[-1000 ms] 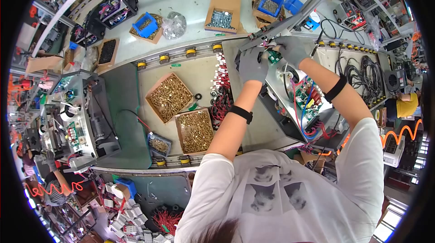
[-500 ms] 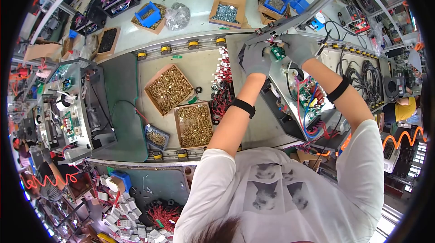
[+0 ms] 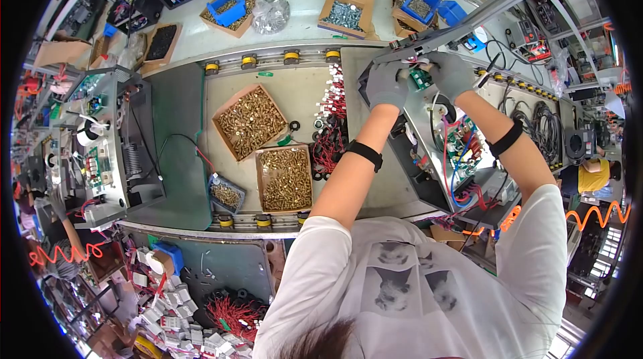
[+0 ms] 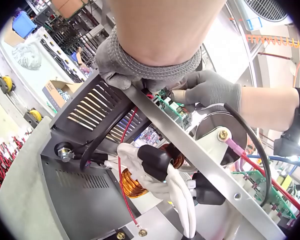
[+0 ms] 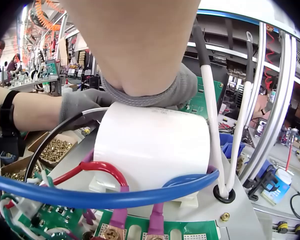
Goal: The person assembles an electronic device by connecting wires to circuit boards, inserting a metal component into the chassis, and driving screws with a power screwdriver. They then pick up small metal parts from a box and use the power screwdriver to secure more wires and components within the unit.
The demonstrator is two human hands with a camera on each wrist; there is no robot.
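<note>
A dark vented panel [image 4: 92, 107] stands at the far end of the open metal chassis [image 3: 429, 141]. My gloved left hand [image 3: 387, 84] curls its fingers over the panel's top edge, beside a metal bar [image 4: 190, 152]. Across from it, my gloved right hand [image 3: 450, 76] has its fingertips at a small green board [image 3: 420, 78]; whether they pinch it is unclear. In the left wrist view, that right hand [image 4: 210, 90] reaches in from the right. A white cylinder [image 5: 152, 145] hides most of its fingers in the right wrist view. Red and blue wires loop in front of the cylinder.
Two boxes of brass-coloured fasteners [image 3: 249, 123] lie left of the chassis, near red wires with white connectors [image 3: 331, 98]. Another opened chassis [image 3: 110, 148] stands at the far left. Beyond the rail are fastener boxes and blue bins [image 3: 420, 5]. Black cables [image 3: 546, 131] lie coiled at the right.
The head view has shifted, so the far boxes and both hands appear farther right. Both hands remain at the panel and the small green board.
</note>
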